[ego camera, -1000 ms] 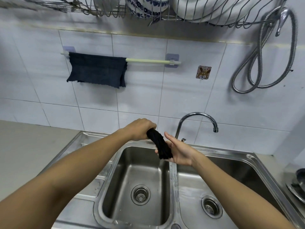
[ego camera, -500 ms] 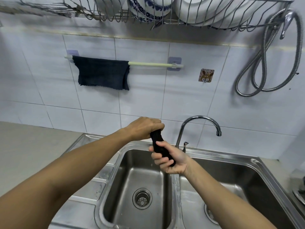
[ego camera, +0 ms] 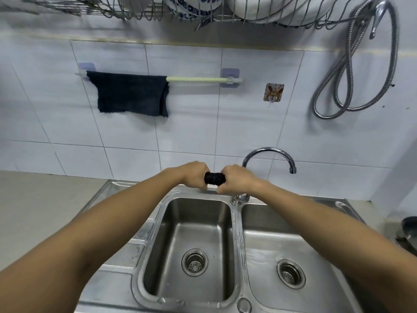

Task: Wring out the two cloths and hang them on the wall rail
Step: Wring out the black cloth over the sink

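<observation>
Black cloth (ego camera: 214, 179) twisted into a tight short roll, long axis horizontal, running left-right btwn the two fists; sits above the back rim of the left basin (ego camera: 189, 224), just left of the tap (ego camera: 268, 159); only a short middle stretch shows, ends hidden inside the hands. Left hand (ego camera: 194, 177) fingers curled tight round the roll's left end, knuckles up, back of hand toward camera; right hand (ego camera: 234, 180) same on the right end, fingers wrapped round it, thumb side inward; fists nearly touching. Both forearms stretched fwd from the bottom corners, converging over the sink, wrists roughly level. Second cloth (ego camera: 130, 93), dark blue, draped over the left part of the wall rail (ego camera: 203, 79), hanging flat vs. the tiles; right part of rail bare.
</observation>
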